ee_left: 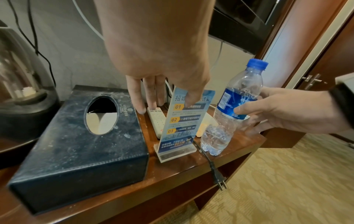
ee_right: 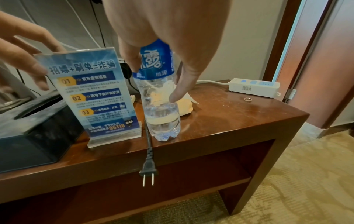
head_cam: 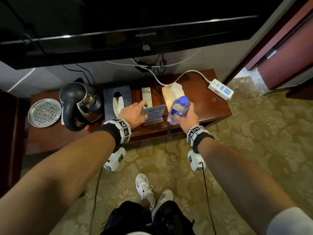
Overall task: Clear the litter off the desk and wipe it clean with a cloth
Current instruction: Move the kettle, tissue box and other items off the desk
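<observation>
A blue-capped water bottle (head_cam: 179,107), holding a little water, tilts over the front edge of the brown desk (head_cam: 194,82). My right hand (head_cam: 185,112) grips it around the blue label (ee_right: 153,60). My left hand (head_cam: 144,110) reaches over a blue acrylic sign stand (head_cam: 155,114). Its thumb (ee_left: 188,103) lies against the front face and its straight fingers (ee_left: 138,98) hang down behind. A crumpled yellow-white tissue pack (head_cam: 172,94) lies behind the bottle.
A dark tissue box (head_cam: 116,99), kettle (head_cam: 79,102) and round metal tray (head_cam: 44,112) stand to the left. A remote (head_cam: 146,95) lies behind the sign. A power strip (head_cam: 221,89) and ring (head_cam: 214,99) sit right. A loose plug (head_cam: 168,134) hangs off the front edge.
</observation>
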Motion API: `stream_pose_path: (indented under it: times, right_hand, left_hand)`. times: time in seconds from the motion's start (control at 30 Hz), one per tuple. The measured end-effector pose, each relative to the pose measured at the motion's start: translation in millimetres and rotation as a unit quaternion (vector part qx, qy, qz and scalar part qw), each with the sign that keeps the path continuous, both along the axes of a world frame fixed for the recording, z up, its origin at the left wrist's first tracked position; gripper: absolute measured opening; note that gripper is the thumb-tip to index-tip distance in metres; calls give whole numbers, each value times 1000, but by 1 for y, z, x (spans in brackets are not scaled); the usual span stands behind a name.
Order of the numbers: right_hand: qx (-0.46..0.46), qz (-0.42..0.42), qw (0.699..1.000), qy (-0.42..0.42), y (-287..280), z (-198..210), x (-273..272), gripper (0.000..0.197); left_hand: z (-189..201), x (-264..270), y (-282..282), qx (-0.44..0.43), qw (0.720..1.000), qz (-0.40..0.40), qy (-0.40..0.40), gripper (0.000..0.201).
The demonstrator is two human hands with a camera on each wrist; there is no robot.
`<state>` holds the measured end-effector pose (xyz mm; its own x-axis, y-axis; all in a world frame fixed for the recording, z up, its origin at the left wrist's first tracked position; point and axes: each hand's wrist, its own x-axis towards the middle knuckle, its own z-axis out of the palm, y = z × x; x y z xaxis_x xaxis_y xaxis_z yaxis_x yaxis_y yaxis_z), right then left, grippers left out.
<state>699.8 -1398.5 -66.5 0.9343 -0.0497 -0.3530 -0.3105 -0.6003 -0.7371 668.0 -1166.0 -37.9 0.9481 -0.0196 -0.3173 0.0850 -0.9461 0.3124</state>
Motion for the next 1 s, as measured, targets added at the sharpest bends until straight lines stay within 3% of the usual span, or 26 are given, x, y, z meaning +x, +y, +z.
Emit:
stream_pose_path:
  times: [0.2, 0.6, 0.7, 0.8, 1.0]
  right_hand:
    - [12, -6, 1000, -16, 4, -1, 5, 73]
    - [1, -23, 998, 53, -8, 2, -4, 93]
    - [-58, -8, 995, 80, -17, 11, -19, 83]
    - [-118, 55, 987, 90, -21, 21, -38, 59]
    - [-197, 242, 950, -13, 6, 59, -66, 37]
  left_hand:
    - [1, -1, 5, 4, 1000, 8, -4, 48]
    - [10, -28, 3, 18, 997, 76, -10, 54]
    - [15, -46, -3, 29, 994, 100, -13, 53]
    - [21, -68, -10, 43, 991, 126, -18, 52]
    - [46, -117, -10, 39, 979, 196, -40, 47]
